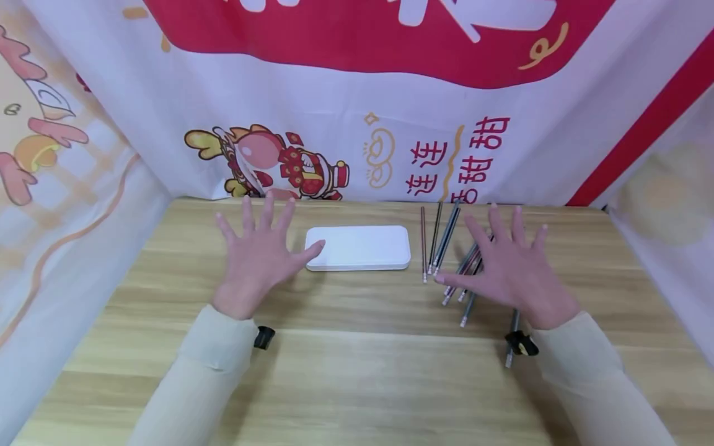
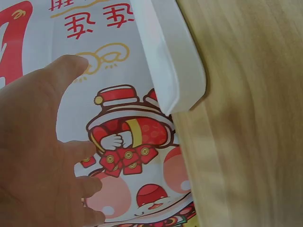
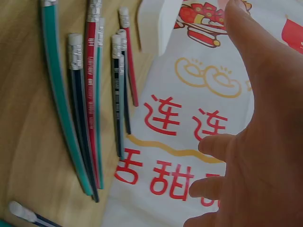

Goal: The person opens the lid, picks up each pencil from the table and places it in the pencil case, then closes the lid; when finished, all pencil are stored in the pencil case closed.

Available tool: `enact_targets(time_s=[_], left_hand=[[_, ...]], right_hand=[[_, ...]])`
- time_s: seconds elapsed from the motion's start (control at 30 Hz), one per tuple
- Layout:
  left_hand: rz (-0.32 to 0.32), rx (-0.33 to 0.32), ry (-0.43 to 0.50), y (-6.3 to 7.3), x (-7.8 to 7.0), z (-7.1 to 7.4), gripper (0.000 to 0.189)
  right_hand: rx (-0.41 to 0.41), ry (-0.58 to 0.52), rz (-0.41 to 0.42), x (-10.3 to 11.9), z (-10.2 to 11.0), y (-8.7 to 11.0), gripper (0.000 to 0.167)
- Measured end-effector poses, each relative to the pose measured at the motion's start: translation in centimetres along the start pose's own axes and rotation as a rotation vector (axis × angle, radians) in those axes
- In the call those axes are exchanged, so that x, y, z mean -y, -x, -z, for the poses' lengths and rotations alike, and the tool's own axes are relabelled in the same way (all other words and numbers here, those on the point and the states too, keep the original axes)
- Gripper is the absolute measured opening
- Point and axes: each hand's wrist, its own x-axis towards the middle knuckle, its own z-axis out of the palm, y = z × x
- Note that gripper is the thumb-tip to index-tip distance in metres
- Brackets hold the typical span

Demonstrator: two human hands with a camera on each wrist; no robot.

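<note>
A closed white case (image 1: 362, 249) lies lengthwise near the back edge of the surface (image 1: 357, 384), about midway between its left and right edges. Just to its right, pencils (image 1: 447, 240) with pale eraser ends toward the front edge spread loosely; green, red and dark ones show. Another pencil (image 1: 515, 321) lies apart, nearer the right edge, partly beneath the right wrist. The left hand (image 1: 253, 257), fingers spread apart and holding nothing, hovers by the case's left end; the right hand (image 1: 510, 266), fingers likewise apart and holding nothing, hovers over the pencils. Pale sleeves (image 1: 214, 347) cover both forearms. A printed cloth (image 1: 334, 99) hangs along the back edge.
</note>
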Motion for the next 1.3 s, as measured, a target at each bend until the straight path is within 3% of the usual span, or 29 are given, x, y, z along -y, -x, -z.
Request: enact_targets(time_s=[0.17, 0.43, 0.57, 0.7, 0.8, 0.93, 1.03, 1.17, 1.3], left_hand=[[-0.005, 0.070, -0.012, -0.8, 0.1, -0.7, 0.105], [-0.036, 0.051, 0.066, -0.9, 0.6, -2.3, 0.101], [-0.086, 0.113, 0.222, -0.1, 0.5, -3.9, 0.102], [-0.090, 0.198, 0.405, 0.7, 0.3, -5.5, 0.109], [-0.087, 0.193, 0.525, 0.5, 0.4, -6.5, 0.112], [-0.063, 0.125, 0.657, -0.7, 0.5, -7.2, 0.113], [-0.018, 0.126, 0.702, -1.5, 0.6, -7.6, 0.117], [0.051, 0.155, 0.748, -2.0, 0.6, -8.4, 0.119], [0.109, 0.106, 0.788, -1.9, 0.5, -9.2, 0.113]], right_hand=[[0.026, -0.004, -0.008, -0.2, -1.2, -0.4, 0.128], [0.026, -0.013, 0.054, 0.7, -2.2, -1.6, 0.129], [0.014, -0.075, 0.138, 2.0, -2.9, -2.1, 0.123], [0.026, -0.148, 0.236, 4.5, -3.7, -2.5, 0.120], [0.026, -0.177, 0.291, 6.8, -4.4, -3.1, 0.116], [0.006, -0.193, 0.345, 9.6, -5.0, -4.5, 0.106], [-0.013, -0.188, 0.367, 11.5, -5.3, -5.7, 0.098], [-0.007, -0.163, 0.351, 13.4, -5.5, -6.6, 0.087], [-0.009, -0.140, 0.309, 14.8, -5.5, -6.7, 0.073]])
